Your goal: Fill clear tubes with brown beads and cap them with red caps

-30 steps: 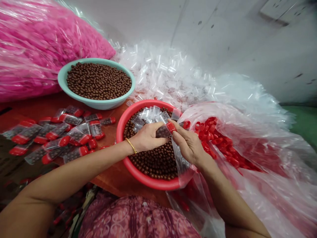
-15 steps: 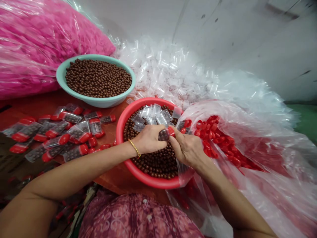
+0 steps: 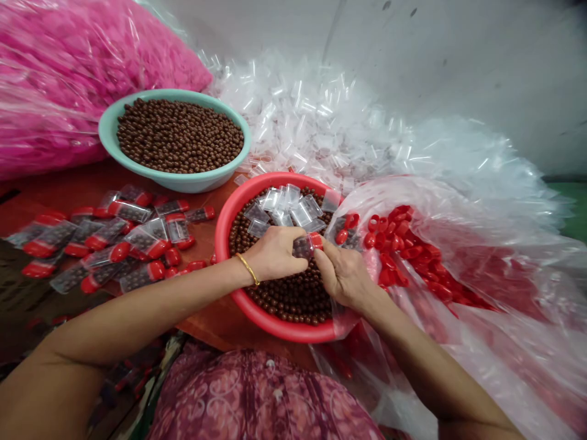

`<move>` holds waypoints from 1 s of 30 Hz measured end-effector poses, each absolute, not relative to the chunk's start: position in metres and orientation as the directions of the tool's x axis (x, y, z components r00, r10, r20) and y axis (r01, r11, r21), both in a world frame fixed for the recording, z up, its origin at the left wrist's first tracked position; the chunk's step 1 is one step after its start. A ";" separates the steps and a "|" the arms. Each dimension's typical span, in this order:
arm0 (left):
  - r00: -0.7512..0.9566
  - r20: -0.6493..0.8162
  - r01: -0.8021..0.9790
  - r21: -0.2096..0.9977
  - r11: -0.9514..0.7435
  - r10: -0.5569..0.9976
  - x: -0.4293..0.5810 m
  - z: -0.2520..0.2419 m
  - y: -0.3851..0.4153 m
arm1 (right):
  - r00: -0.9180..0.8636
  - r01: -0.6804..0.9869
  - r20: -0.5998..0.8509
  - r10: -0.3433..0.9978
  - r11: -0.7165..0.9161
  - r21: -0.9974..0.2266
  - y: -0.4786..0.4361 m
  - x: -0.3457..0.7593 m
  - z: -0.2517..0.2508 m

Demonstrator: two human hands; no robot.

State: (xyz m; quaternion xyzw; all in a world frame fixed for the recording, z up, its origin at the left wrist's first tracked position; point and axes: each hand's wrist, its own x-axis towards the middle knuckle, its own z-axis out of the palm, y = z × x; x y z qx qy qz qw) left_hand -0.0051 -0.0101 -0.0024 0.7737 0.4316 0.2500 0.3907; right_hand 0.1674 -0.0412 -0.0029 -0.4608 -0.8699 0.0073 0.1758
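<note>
Between my hands is a small clear plastic container [image 3: 302, 247] with brown balls inside and a red cap [image 3: 315, 241] on its right end. My left hand [image 3: 273, 252] is closed around the clear body. The fingers of my right hand [image 3: 347, 269] press on the red cap. Both hands are over a red basin [image 3: 224, 244] of brown balls [image 3: 288, 305]. Several clear empty containers [image 3: 287, 208] lie on the balls just beyond my hands. A plastic bag of red caps [image 3: 398, 241] rests against the basin's right side.
On the left lies a pile of filled containers with red caps [image 3: 110, 238]. Behind it stands a light-blue basin [image 3: 107, 131] of brown balls. A bag of pink pieces [image 3: 92, 79] sits at the back left. Clear empty containers [image 3: 321, 122] are heaped along the wall.
The view has shifted slightly. Both hands keep their hold on the container and its cap, with almost no movement between them.
</note>
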 end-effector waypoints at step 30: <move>0.702 0.059 0.539 0.608 -0.583 0.710 -0.008 0.002 -0.009 | -0.308 0.412 0.067 0.949 0.197 -0.890 -0.016 0.131 0.007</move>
